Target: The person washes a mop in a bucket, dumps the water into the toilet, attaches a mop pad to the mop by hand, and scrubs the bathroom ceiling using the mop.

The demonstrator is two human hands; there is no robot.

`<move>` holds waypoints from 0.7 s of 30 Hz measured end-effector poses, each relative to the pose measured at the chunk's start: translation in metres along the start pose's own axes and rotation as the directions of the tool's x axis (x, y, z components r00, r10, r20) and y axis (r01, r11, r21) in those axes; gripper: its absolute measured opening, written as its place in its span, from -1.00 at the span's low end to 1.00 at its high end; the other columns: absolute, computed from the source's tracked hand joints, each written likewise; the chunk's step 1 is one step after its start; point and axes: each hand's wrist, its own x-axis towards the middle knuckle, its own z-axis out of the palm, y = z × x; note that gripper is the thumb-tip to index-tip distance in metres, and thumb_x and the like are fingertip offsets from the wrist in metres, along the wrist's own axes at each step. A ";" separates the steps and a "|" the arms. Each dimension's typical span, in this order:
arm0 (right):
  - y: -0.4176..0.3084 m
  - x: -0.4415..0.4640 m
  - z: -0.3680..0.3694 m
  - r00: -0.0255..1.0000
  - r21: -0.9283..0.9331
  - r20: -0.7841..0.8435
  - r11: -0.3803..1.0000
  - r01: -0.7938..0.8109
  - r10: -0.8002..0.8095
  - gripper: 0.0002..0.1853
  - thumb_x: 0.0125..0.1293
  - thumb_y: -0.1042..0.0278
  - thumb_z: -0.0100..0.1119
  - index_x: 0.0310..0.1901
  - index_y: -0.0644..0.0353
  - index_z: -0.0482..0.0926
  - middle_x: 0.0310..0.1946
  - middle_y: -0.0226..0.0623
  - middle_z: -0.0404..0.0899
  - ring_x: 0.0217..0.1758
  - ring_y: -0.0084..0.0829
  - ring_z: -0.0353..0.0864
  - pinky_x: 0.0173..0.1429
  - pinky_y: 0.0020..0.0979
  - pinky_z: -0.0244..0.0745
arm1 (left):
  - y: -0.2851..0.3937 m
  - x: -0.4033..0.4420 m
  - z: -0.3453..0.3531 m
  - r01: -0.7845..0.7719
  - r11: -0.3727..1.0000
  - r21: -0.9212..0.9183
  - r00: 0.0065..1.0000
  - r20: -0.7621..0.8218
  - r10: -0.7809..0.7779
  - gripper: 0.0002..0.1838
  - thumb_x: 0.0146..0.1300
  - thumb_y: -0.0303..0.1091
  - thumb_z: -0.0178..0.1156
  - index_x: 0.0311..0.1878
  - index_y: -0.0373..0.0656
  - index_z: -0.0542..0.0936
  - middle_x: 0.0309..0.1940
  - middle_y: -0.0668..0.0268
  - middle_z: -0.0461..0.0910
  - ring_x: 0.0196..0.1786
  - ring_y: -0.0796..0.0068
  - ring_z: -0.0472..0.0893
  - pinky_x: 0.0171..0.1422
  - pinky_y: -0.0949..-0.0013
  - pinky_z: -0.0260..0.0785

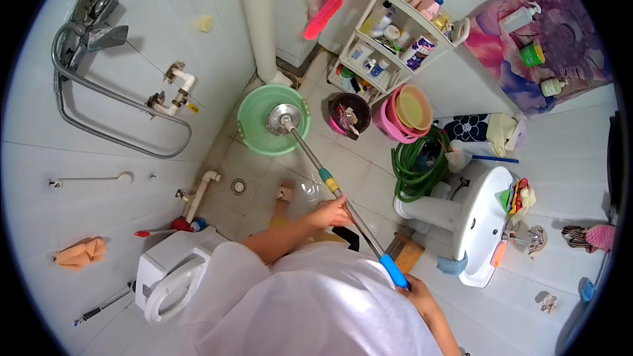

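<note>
A mop [361,225] with a metal pole slants across the middle of the view. Its round metal head [277,117] is down inside a light green basin [246,133] on the floor. My left hand [330,213] is closed round the pole below its green and yellow joint. At the near end, my right hand [417,294] grips the tip of the blue handle [393,270]; part of its fingers is hidden. Whatever is under the mop head is hard to make out.
A dark bin [349,117] and stacked pink basins [395,122] stand right of the green basin, below a white shelf [386,46]. A coiled green hose [415,171] lies by the sink [484,224]. The toilet [175,277] is at left, near a floor drain [238,186].
</note>
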 end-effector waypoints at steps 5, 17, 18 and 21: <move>-0.030 -0.061 -0.006 0.999 0.170 0.006 0.984 -0.045 0.045 -0.66 0.12 0.37 0.29 -0.09 0.30 0.48 -0.55 -0.42 0.39 -0.59 -0.64 0.35 -0.51 -0.58 0.28 | 0.085 0.005 -0.058 -0.146 0.841 -0.521 0.988 -0.039 0.147 -0.35 0.14 0.40 -0.06 -0.21 -0.09 0.45 -0.41 0.32 0.54 -0.31 0.34 0.53 -0.22 0.25 0.42; -0.037 -0.013 0.006 0.926 -0.522 -0.269 0.848 0.093 -0.267 -0.44 -0.01 0.34 0.35 0.07 0.23 0.41 -0.24 -0.20 0.50 -0.24 -0.24 0.56 -0.16 -0.32 0.48 | 0.148 0.013 0.030 -0.482 0.833 -0.272 0.679 -0.717 0.159 -0.75 0.34 -0.17 0.01 -0.27 -0.13 0.28 -0.57 0.35 0.34 -0.65 0.53 0.30 -0.59 0.40 0.23; -0.056 0.008 0.017 0.883 -0.590 -0.282 0.793 0.148 -0.375 -0.41 -0.02 0.32 0.35 0.09 0.22 0.40 -0.16 -0.15 0.47 -0.18 -0.16 0.53 -0.12 -0.27 0.47 | 0.143 0.013 0.040 -0.525 0.816 -0.243 0.666 -0.715 0.216 -0.78 0.34 -0.23 0.02 -0.23 -0.13 0.25 -0.57 0.35 0.33 -0.64 0.54 0.30 -0.59 0.42 0.22; -0.109 0.071 0.046 0.760 -0.759 -0.230 0.601 0.251 -0.607 -0.35 -0.01 0.26 0.33 0.15 0.18 0.34 -0.04 -0.12 0.40 -0.07 -0.05 0.48 -0.06 -0.20 0.44 | 0.116 0.043 0.047 -0.611 0.777 -0.149 0.612 -0.713 0.344 -0.79 0.33 -0.30 0.02 -0.18 -0.13 0.21 -0.54 0.34 0.33 -0.58 0.54 0.34 -0.53 0.43 0.25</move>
